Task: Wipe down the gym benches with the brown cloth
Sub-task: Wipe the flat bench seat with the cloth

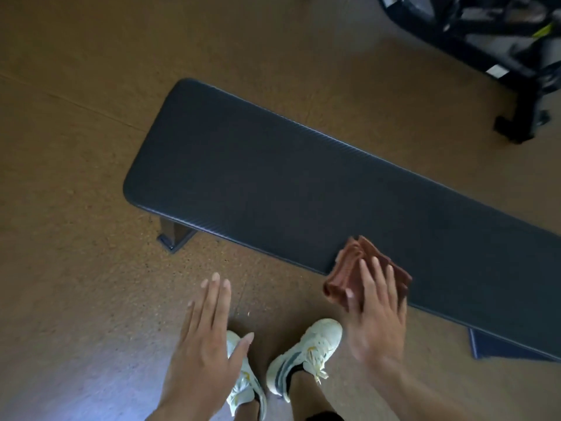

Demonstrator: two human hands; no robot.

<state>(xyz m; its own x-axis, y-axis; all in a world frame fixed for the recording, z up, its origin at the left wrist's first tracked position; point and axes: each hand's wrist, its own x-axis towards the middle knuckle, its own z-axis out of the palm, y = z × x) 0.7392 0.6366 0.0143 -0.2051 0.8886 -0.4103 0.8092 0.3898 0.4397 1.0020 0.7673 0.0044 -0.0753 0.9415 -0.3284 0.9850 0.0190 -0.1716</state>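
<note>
Left hand (206, 338): flat, fingers spread, palm down over the speckled brown floor (76, 208), holding nothing. White trainers (303, 357): on the floor between the hands. Bench (288, 189): dark ribbed pad, running diagonally from upper left to lower right. Right hand (375, 311): fingers extended, pressing the folded brown cloth (346, 275) onto the bench's near edge. Black equipment frame (491, 47): top right, blurred.

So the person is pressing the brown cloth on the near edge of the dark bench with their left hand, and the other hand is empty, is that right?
Not quite: in the head view the right hand presses the brown cloth on the near edge of the dark bench. The left hand is the empty one, open above the floor.
</note>
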